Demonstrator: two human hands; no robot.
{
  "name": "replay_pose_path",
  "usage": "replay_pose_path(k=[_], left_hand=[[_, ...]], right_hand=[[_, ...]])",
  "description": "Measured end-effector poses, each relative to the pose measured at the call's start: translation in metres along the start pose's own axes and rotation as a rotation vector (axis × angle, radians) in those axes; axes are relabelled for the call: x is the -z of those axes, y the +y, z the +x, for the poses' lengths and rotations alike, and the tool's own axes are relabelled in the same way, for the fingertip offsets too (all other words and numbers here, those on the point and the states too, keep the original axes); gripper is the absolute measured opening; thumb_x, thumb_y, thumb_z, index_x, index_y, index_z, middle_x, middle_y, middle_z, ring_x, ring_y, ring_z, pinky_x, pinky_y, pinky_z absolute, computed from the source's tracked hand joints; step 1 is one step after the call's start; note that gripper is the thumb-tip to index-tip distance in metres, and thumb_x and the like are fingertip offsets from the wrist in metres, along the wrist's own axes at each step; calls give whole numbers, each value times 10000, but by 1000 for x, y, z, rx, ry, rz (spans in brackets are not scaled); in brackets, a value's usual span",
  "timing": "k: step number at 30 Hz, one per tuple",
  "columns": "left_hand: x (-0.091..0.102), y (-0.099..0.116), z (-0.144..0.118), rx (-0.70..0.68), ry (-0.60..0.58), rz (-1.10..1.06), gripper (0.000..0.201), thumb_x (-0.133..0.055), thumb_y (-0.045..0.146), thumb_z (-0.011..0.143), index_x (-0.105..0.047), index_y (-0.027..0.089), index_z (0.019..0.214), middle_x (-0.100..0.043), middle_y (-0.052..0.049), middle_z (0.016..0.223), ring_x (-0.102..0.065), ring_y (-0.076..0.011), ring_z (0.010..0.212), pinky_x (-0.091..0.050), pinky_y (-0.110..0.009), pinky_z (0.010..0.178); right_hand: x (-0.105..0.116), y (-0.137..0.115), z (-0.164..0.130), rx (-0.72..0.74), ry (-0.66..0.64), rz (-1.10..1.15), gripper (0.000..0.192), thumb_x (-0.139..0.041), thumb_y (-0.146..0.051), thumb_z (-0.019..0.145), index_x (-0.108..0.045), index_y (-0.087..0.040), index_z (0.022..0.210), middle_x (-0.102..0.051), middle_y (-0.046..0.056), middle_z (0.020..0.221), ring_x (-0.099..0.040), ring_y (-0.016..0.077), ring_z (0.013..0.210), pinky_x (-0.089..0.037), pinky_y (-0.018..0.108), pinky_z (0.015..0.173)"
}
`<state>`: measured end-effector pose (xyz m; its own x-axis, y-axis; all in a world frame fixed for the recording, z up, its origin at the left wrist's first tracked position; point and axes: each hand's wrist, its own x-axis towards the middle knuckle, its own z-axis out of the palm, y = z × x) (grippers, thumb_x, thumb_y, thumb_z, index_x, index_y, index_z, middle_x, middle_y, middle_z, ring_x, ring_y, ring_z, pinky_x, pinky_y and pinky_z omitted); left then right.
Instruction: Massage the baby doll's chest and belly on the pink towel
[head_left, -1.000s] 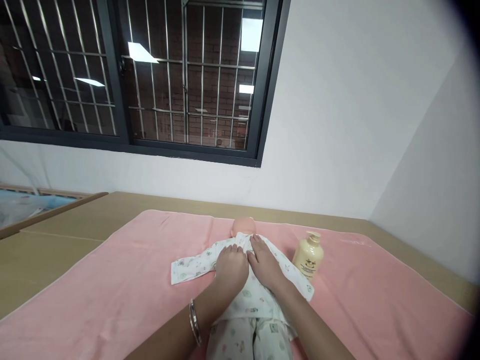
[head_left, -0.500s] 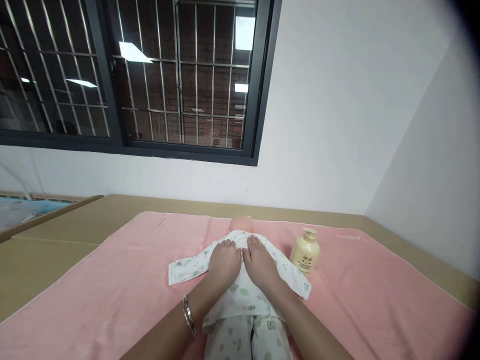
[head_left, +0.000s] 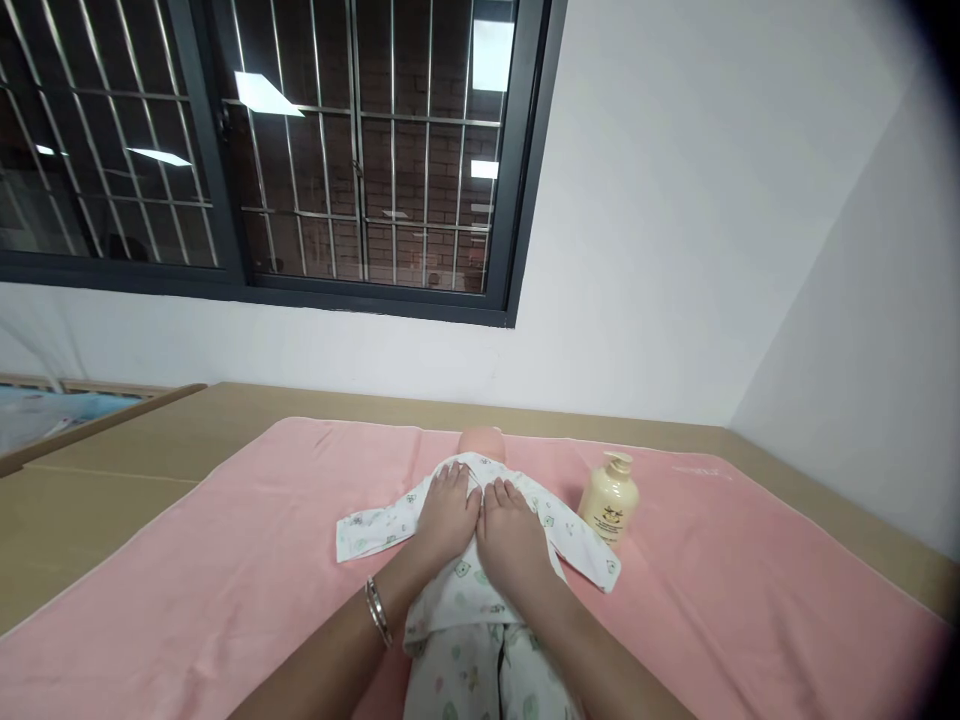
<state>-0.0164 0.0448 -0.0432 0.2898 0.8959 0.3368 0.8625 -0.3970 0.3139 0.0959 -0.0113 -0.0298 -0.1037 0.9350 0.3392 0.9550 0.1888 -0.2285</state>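
Note:
A baby doll (head_left: 481, 440) lies on the pink mat, its smooth round head pointing away from me. It wears a white printed top (head_left: 457, 600) and matching trousers (head_left: 454, 675), with the sleeves spread to both sides. My left hand (head_left: 448, 515) rests flat on the upper part of the top, fingers stretched toward the head. Beside it, my right hand (head_left: 512, 535) lies flat on the same cloth, the thumbs close together. Neither hand grips anything. Whether the doll lies face up or face down is unclear.
Right of the doll, near its sleeve, stands a cream pump bottle (head_left: 611, 500). The pink mat (head_left: 247, 560) covers a wooden surface (head_left: 142, 435) that meets a white wall. A barred window (head_left: 367, 150) is above, and a blue-lined compartment (head_left: 82, 408) lies at far left.
My left hand has slid slightly toward the doll's head, its fingers straighter. My right hand has drawn back a little toward me. The view has tilted slightly; the bottle stays in place.

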Motion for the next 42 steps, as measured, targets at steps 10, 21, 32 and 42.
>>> replay_pose_path(k=[10, 21, 32, 42], left_hand=[[-16, -2, -3, -20, 95, -30, 536, -272, 355, 956, -430, 87, 1393, -425, -164, 1474, -341, -287, 1392, -232, -483, 1149], [-15, -1, -4, -23, 105, -8, 520, -282, 339, 959, -438, 91, 1389, -435, -155, 1469, -352, -289, 1385, -253, -486, 1139], [-1, 17, -17, -104, 170, 13, 381, -336, 176, 936, -647, 126, 1152, -626, -118, 1283, -539, -218, 1246, -368, -370, 1099], [2, 12, -12, -3, 119, -42, 431, -372, 260, 932, -572, 94, 1276, -557, -134, 1366, -462, -262, 1318, -353, -409, 1112]], right_hand=[[-12, 34, 17, -49, 37, 221, 578, -309, -323, 950, -358, -35, 1449, -324, 139, 1526, -246, 234, 1428, -161, 376, 1177], [-16, 34, 15, -50, 67, 231, 563, -324, -325, 945, -389, -57, 1437, -352, 130, 1514, -267, 221, 1420, -170, 374, 1173], [-14, 50, 17, 63, 58, 333, 577, -386, -345, 922, -396, -82, 1436, -349, 109, 1518, -272, 205, 1420, -194, 371, 1177], [-2, 31, 13, 0, 38, 173, 525, -340, -271, 941, -436, -52, 1408, -406, 143, 1480, -320, 236, 1396, -227, 368, 1158]])
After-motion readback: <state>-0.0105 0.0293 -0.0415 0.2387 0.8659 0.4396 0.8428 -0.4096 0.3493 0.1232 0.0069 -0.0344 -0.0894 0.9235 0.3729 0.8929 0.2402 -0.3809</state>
